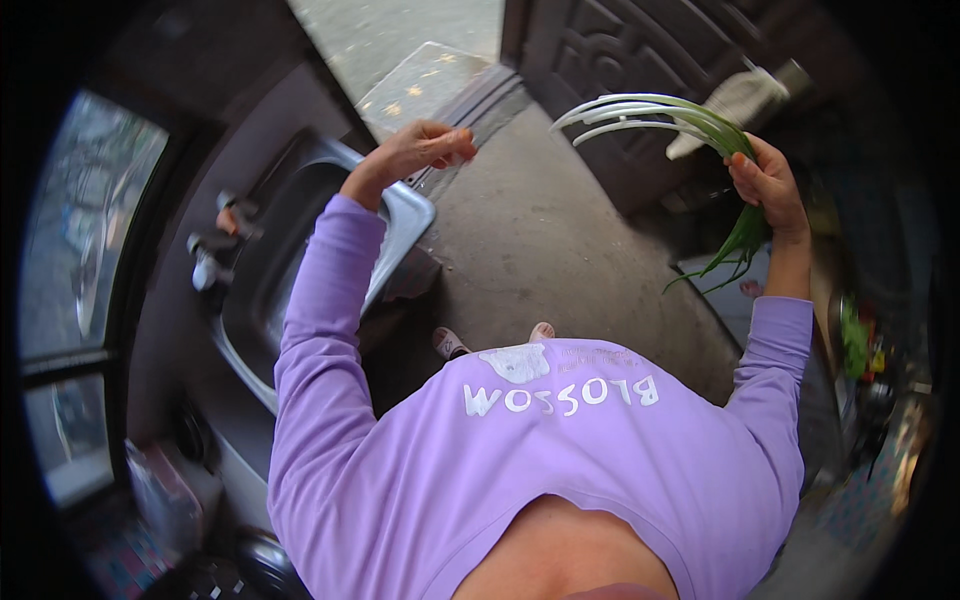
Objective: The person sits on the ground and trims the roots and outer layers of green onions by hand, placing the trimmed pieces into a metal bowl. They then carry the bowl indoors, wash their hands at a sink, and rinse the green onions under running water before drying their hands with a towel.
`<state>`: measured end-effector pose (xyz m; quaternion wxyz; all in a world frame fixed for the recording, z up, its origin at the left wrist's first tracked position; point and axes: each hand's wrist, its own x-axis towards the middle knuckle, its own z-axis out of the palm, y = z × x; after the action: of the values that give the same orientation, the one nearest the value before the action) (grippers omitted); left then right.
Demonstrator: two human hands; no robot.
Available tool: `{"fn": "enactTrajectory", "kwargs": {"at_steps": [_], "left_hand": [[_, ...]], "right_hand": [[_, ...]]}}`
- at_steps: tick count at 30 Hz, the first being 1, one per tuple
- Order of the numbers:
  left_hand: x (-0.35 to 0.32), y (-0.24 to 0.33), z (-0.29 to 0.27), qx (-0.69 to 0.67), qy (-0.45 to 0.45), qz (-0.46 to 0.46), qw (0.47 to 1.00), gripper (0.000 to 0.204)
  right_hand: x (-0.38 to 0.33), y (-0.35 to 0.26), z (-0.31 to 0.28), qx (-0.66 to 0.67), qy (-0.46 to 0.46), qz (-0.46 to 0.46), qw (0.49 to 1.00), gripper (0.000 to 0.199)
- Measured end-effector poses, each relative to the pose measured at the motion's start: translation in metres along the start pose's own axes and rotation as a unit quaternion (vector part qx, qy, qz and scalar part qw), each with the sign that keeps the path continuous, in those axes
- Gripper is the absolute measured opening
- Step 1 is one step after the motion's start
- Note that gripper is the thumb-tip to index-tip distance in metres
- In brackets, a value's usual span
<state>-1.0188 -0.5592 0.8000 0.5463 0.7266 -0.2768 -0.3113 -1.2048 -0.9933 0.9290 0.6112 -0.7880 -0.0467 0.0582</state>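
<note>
A bunch of spring onions is gripped in my right hand, raised at the right. Their white ends arc out to the left, and the green leaves hang below my fist. My left hand is lifted at the upper left, near the far corner of the metal sink. Its fingers are bent and pressed together. Whether something small sits between them I cannot make out. The two hands are well apart.
The sink's taps stand on its left side, by a window. Ahead, a dark panelled door stands beside a doorway with a patterned mat. A counter with green vegetables lies at the right. Concrete floor stretches between.
</note>
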Motion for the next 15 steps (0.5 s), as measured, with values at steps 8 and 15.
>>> {"fn": "enactTrajectory", "kwargs": {"at_steps": [8,15], "left_hand": [[0.160,0.079,0.187,0.096,-0.094,0.203,0.970,0.062],[0.203,0.111,0.305,-0.030,-0.277,0.190,0.941,0.040]], "right_hand": [[-0.118,0.060,-0.071,0.026,0.103,0.086,0.991,0.022],[-0.171,0.061,-0.093,0.056,0.179,0.076,0.979,0.022]]}}
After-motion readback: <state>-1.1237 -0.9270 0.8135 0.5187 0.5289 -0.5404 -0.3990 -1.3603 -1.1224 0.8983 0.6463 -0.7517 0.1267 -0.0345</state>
